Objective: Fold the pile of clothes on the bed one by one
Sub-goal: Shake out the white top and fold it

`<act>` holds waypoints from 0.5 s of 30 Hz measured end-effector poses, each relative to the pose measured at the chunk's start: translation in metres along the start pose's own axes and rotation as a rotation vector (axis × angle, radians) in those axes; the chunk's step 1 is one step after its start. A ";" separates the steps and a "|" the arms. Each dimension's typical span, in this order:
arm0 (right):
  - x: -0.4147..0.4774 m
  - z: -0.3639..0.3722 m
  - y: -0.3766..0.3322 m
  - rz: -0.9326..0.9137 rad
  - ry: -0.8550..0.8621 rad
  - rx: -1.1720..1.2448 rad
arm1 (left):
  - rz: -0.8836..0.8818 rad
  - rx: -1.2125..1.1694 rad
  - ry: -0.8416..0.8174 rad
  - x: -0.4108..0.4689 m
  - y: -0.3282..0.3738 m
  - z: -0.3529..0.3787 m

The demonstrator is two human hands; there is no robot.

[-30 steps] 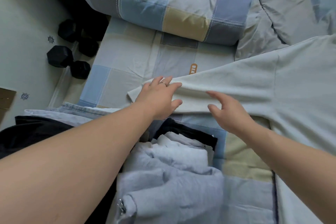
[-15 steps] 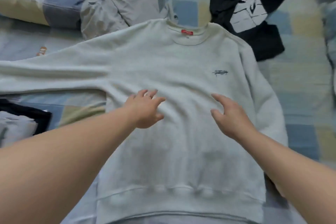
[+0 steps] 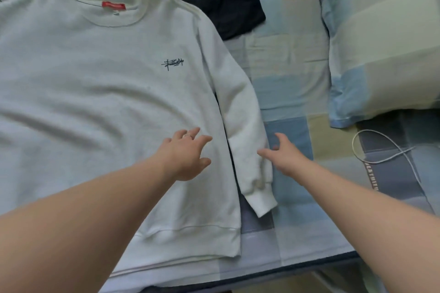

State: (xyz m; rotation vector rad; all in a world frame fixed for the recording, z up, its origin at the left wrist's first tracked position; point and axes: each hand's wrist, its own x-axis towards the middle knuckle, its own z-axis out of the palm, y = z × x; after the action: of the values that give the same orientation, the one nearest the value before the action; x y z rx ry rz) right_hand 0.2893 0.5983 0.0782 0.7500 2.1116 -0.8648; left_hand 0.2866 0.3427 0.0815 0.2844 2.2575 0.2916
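Both hands are released and grasp nothing. The left hand [image 3: 185,154], a ring on one finger, is spread with relaxed fingers over the sweatshirt's body near its side seam. The right hand [image 3: 284,156] reaches out with straight fingers by the lower part of the sleeve [image 3: 240,123]. Whether either palm actually touches cloth cannot be told.

The pale grey sweatshirt [image 3: 100,83] lies flat on the bed, front up. Its collar points away from the person and its hem toward them, so its long axis runs near to far. The sleeve on the person's right lies straight down along the body, cuff pointing toward the person.

Half a second ago both hands were over the middle of the chest; now they are at the garment's right edge. The view has swung that way too. The outstretched other sleeve has gone out of view, while the sweatshirt itself lies as it did.

Beyond the shoulder a black T-shirt [image 3: 228,9] with a white print lies crumpled, just beside the sweatshirt. A checked pillow [image 3: 385,43] sits well to the right on the patchwork sheet [image 3: 292,83], with a looped white cable [image 3: 390,147] below it. Nothing lies on the sleeve.
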 end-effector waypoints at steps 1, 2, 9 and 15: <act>0.010 0.005 0.006 0.041 -0.030 0.082 | 0.002 -0.019 0.011 0.006 0.002 0.003; 0.016 0.011 0.011 0.071 -0.071 0.129 | 0.005 -0.047 0.017 0.011 0.005 0.007; 0.032 0.021 0.043 0.062 0.146 0.054 | -0.029 -0.148 0.028 0.028 0.031 0.018; 0.029 0.017 0.067 -0.019 -0.042 -0.101 | -0.167 -0.086 0.083 0.042 0.060 0.017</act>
State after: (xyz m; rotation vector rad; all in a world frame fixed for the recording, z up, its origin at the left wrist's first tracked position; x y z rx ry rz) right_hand 0.3275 0.6324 0.0235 0.6547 2.1110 -0.7707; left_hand 0.2797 0.4140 0.0589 0.0393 2.3262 0.3160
